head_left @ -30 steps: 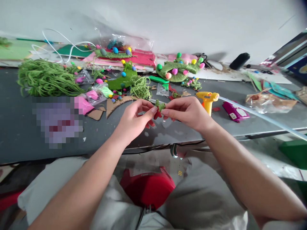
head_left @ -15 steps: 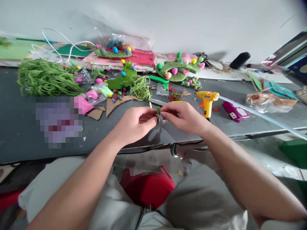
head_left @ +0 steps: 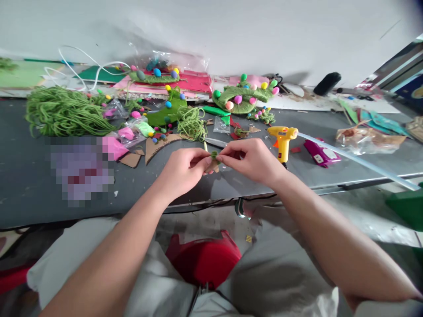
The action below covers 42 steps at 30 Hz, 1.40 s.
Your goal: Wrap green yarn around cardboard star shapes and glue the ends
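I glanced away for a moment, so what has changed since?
The small piece was turned: red and green showed before, now brown with green on top. The left hand and right hand still hold it. The yellow glue gun and large green yarn bundle stayed put.

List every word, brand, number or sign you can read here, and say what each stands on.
No text can be read for certain.
Purple packet: white patches, any print too small and blurred to read.
Yellow scrap on the floor: dark marks, too small to read.
Pixelated patch: unreadable.
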Available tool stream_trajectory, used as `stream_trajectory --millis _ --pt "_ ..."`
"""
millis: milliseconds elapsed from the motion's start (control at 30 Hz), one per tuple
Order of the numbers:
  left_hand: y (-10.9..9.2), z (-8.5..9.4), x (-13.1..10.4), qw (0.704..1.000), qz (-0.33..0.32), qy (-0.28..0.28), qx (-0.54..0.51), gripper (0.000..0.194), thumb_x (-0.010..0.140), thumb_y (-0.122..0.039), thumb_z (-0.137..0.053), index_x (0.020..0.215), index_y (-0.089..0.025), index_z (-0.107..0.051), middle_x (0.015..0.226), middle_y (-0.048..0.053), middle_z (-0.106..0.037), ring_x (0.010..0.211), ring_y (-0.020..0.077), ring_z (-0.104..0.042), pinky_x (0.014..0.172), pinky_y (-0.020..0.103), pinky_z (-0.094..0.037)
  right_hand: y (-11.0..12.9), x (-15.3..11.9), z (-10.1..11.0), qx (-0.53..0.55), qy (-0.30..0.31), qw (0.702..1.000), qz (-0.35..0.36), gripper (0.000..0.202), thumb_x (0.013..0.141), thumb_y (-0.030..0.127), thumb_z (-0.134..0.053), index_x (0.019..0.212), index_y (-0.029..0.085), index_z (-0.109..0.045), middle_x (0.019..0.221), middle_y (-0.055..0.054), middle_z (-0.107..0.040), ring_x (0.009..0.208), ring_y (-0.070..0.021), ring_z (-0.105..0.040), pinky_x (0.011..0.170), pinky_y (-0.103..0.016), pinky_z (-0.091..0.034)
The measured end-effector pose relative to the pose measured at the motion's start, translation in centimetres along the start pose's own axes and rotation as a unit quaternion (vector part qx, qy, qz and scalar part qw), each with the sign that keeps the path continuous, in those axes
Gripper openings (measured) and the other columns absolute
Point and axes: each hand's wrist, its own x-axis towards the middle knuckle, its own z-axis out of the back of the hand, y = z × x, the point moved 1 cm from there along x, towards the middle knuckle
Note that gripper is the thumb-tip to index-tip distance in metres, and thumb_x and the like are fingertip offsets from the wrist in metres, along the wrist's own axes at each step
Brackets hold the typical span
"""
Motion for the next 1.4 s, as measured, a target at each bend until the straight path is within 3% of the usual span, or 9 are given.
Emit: stream_trajectory --millis 133,267,367,500,633,833,1267,1400 --pt "0.2 0.1 0.0 1.000 -0.006 -0.008 0.003 0.024 0.096 -0.033 -0.058 0.098 -0.019 -0.077 0.082 0.005 -0.075 0.074 0.0191 -0.068 0.068 0.026 -0.050 -0.3 0.3 0.0 0.025 0.007 1.000 0.018 0.014 0.089 0.026 -0.068 0.086 0.016 -0.077 0.073 0.000 -0.068 0.062 -0.0102 -0.049 0.061 -0.026 -0.037" --pt "0.3 0.3 0.1 1.000 -0.011 -0.006 -0.005 0.025 0.095 -0.031 -0.059 0.108 -0.020 -0.077 0.092 0.006 -0.078 0.082 0.0211 -0.071 0.075 0.028 -0.052 -0.5 0.5 0.3 0.073 0.053 0.996 0.023 0.012 0.090 0.025 -0.066 0.091 0.016 -0.074 0.075 0.000 -0.067 0.061 -0.0090 -0.049 0.057 -0.025 -0.037" --pt "0.1 0.4 0.2 0.999 -0.027 -0.013 0.017 0.024 0.095 -0.032 -0.060 0.106 -0.019 -0.078 0.094 0.006 -0.077 0.085 0.0212 -0.070 0.075 0.027 -0.050 -0.7 0.5 0.7 0.117 0.088 0.989 0.007 0.016 0.091 0.030 -0.065 0.091 0.016 -0.072 0.072 0.001 -0.064 0.060 -0.0087 -0.047 0.054 -0.024 -0.035" --pt "0.0 0.5 0.3 0.994 -0.060 -0.049 0.077 0.025 0.095 -0.036 -0.061 0.104 -0.020 -0.078 0.095 0.006 -0.075 0.085 0.0203 -0.066 0.069 0.026 -0.046 -0.9 0.4 1.0 0.138 0.091 0.986 -0.018 0.021 0.090 0.036 -0.068 0.089 0.016 -0.073 0.071 0.000 -0.063 0.062 -0.0101 -0.048 0.054 -0.024 -0.038" --pt "0.0 0.3 0.3 0.995 -0.048 -0.080 0.045 0.021 0.092 -0.033 -0.066 0.102 -0.020 -0.078 0.094 0.005 -0.075 0.075 0.0177 -0.065 0.066 0.026 -0.048 -1.0 0.4 0.8 0.144 0.083 0.986 -0.030 0.022 0.088 0.038 -0.070 0.088 0.016 -0.074 0.071 0.000 -0.064 0.062 -0.0104 -0.049 0.054 -0.025 -0.038" --pt "-0.1 0.0 0.0 0.998 0.001 -0.044 -0.045 0.020 0.091 -0.033 -0.068 0.103 -0.020 -0.080 0.089 0.005 -0.078 0.083 0.0212 -0.072 0.074 0.027 -0.054 -0.9 0.4 0.4 0.154 0.071 0.985 -0.035 0.024 0.084 0.040 -0.075 0.087 0.016 -0.076 0.075 -0.002 -0.070 0.063 -0.0116 -0.053 0.055 -0.026 -0.041" --pt "0.3 0.1 0.1 0.994 0.049 0.003 -0.096 0.026 0.084 -0.030 -0.077 0.108 -0.024 -0.080 0.102 0.004 -0.081 0.096 0.0223 -0.073 0.083 0.027 -0.056 -1.0 0.4 -0.2 0.133 0.079 0.988 -0.028 0.017 0.090 0.031 -0.066 0.086 0.016 -0.073 0.071 0.000 -0.067 0.062 -0.0104 -0.052 0.055 -0.025 -0.041" --pt "0.2 0.0 0.1 0.996 0.050 -0.015 -0.066 0.022 0.084 -0.033 -0.077 0.103 -0.024 -0.082 0.099 0.004 -0.081 0.092 0.0229 -0.074 0.079 0.028 -0.056 -1.0 0.2 -0.2 0.110 0.080 0.991 -0.019 0.016 0.090 0.030 -0.066 0.089 0.016 -0.074 0.076 -0.001 -0.070 0.065 -0.0117 -0.056 0.058 -0.025 -0.043"
